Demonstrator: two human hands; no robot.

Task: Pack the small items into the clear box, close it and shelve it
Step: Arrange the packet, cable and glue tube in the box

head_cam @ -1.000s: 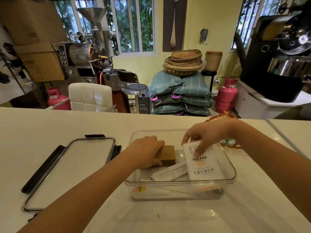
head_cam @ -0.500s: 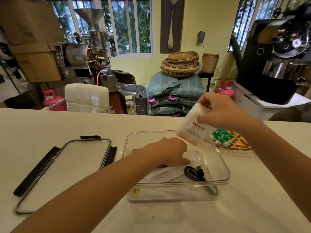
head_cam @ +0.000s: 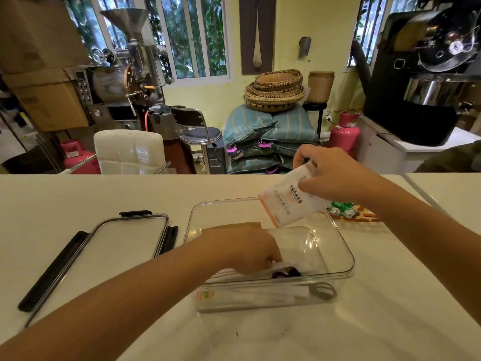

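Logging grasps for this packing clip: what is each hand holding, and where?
Right hand pinches the white printed packet by its upper end, above the clear plastic box. Left hand reaches inside; its hold cannot be told.

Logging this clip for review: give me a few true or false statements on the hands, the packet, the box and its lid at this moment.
1. The right hand holds a white packet above the clear box. True.
2. The lid is fastened on the box. False: it lies on the counter, left of the box.
3. The left hand reaches down inside the box. True.
4. The box is empty. False: a brown block and a black cord lie in it.
5. Green-wrapped sweets sit left of the lid. False: they lie right of the box.
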